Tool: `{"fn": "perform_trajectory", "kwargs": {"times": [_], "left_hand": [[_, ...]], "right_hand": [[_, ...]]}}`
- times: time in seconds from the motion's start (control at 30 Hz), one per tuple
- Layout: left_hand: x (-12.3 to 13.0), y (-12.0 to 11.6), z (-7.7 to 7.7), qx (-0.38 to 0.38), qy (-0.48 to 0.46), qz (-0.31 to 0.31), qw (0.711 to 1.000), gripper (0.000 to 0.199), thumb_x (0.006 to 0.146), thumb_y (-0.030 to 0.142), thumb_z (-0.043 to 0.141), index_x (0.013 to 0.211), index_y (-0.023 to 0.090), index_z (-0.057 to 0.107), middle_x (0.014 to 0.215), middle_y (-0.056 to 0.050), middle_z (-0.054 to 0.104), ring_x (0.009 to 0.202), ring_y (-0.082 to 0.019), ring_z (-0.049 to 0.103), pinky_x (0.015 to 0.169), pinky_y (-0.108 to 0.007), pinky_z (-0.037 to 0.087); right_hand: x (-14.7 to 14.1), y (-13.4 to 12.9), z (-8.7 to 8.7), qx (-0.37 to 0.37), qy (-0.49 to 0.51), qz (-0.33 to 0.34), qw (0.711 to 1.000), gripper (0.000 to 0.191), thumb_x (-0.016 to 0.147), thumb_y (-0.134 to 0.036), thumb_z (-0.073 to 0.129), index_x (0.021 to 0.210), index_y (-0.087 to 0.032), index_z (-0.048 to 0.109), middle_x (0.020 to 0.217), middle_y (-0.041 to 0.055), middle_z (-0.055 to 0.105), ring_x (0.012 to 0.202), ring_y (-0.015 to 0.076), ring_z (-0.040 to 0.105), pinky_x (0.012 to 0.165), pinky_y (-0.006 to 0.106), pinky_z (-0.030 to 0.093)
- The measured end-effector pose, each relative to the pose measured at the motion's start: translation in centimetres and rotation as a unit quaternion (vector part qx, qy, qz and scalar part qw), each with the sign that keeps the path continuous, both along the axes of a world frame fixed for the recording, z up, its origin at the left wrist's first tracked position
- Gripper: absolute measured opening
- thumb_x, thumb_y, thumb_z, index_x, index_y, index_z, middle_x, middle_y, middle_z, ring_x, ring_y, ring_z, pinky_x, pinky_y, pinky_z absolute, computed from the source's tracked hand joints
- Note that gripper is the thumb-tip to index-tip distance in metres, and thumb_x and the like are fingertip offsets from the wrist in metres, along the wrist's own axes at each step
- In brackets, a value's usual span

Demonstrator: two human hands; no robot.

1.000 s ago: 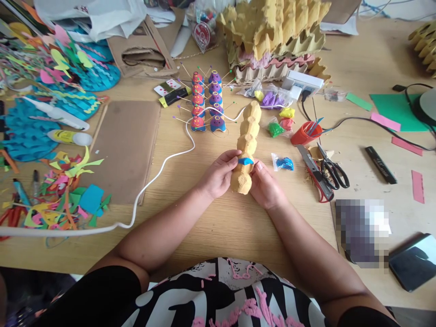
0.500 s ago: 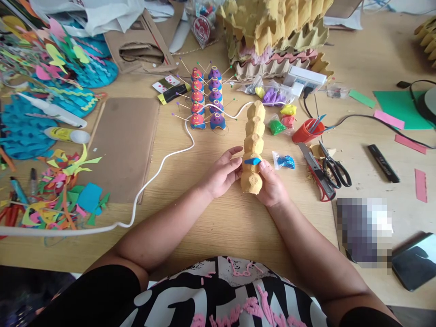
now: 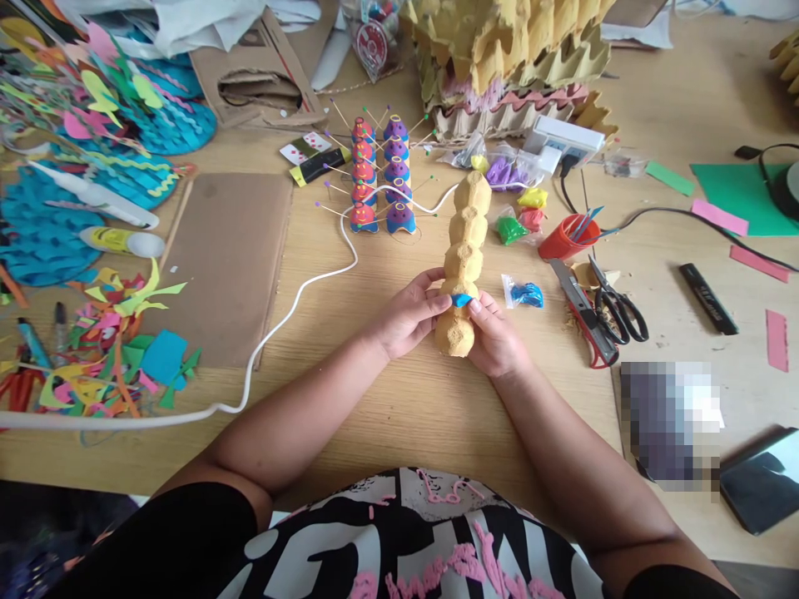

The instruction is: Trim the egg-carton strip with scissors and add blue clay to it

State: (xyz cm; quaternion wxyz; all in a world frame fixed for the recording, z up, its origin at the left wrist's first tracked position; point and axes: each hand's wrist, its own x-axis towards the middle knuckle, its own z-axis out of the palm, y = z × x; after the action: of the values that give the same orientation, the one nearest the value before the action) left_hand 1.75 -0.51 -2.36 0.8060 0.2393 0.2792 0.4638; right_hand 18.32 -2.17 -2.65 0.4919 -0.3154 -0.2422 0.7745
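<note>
A yellow egg-carton strip (image 3: 467, 225) with several bumps in a row is held between both hands above the table. Across its lower part lies a piece of blue modelling clay (image 3: 462, 300). My left hand (image 3: 409, 312) closes on the strip's left side, its thumb against the clay's left end. From the right, my right hand (image 3: 496, 333) grips the strip, with the thumb at the clay's right end. Fingers behind the strip are hidden. A small bag of blue clay (image 3: 525, 294) lies to the right of my right hand.
Two painted carton caterpillars (image 3: 399, 179) with pins stand beyond my hands. A white cable (image 3: 293, 309) crosses the table. To the right are a red cup (image 3: 565, 239), scissors (image 3: 615, 308) and a utility knife (image 3: 587, 320). Cardboard (image 3: 225, 274) and paper scraps (image 3: 125, 349) lie left.
My left thumb has come onto the clay's left end, and its fingers have closed in on the strip. The strip has shifted and tilted slightly; the clay looks pressed closer to it.
</note>
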Motion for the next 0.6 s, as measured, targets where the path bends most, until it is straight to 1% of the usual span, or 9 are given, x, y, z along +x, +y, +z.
{"fn": "perform_trajectory", "kwargs": {"times": [0.07,0.2,0.27,0.4,0.6], "left_hand": [[0.0,-0.03,0.01,0.0,-0.001,0.0,1.0,0.073,0.064,0.036,0.108,0.124,0.023,0.067,0.101,-0.001,0.084,0.092,-0.017,0.08,0.088,-0.029,0.06],[0.03,-0.03,0.17,-0.001,-0.007,0.0,1.0,0.071,0.065,0.035,0.107,0.123,0.022,0.069,0.102,-0.001,0.084,0.093,-0.017,0.081,0.089,-0.029,0.06],[0.07,-0.02,0.25,0.0,-0.015,0.001,1.0,0.069,0.066,0.035,0.107,0.122,0.021,0.071,0.102,-0.001,0.084,0.093,-0.016,0.08,0.088,-0.027,0.061],[0.11,0.02,0.36,0.004,-0.014,-0.01,1.0,0.068,0.065,0.034,0.108,0.122,0.021,0.074,0.1,-0.001,0.085,0.09,-0.015,0.081,0.087,-0.026,0.061],[0.1,0.05,0.45,0.012,0.001,-0.019,1.0,0.072,0.063,0.036,0.108,0.125,0.022,0.075,0.101,-0.001,0.086,0.09,-0.016,0.081,0.086,-0.025,0.062]], "right_hand": [[0.1,0.04,-0.15,0.003,0.001,0.008,1.0,0.041,0.071,-0.051,0.103,0.089,-0.025,0.076,0.085,-0.002,0.079,0.075,0.0135,0.071,0.072,0.027,0.062],[0.29,0.13,-0.33,0.011,0.001,0.028,1.0,0.046,0.075,-0.064,0.096,0.097,-0.026,0.079,0.092,0.0002,0.081,0.079,0.0183,0.072,0.075,0.033,0.064],[0.33,0.15,-0.3,0.009,-0.002,0.031,0.999,0.046,0.074,-0.061,0.097,0.098,-0.026,0.08,0.091,0.0,0.081,0.078,0.0176,0.072,0.075,0.032,0.063],[0.33,0.19,-0.27,-0.011,-0.004,0.022,1.0,0.043,0.069,-0.052,0.103,0.088,-0.024,0.078,0.082,-0.0014,0.077,0.072,0.0134,0.069,0.07,0.026,0.06],[0.42,0.22,-0.65,-0.007,-0.021,0.016,1.0,0.046,0.067,-0.055,0.103,0.082,-0.024,0.073,0.078,-0.0014,0.074,0.069,0.014,0.066,0.066,0.028,0.059]]}}
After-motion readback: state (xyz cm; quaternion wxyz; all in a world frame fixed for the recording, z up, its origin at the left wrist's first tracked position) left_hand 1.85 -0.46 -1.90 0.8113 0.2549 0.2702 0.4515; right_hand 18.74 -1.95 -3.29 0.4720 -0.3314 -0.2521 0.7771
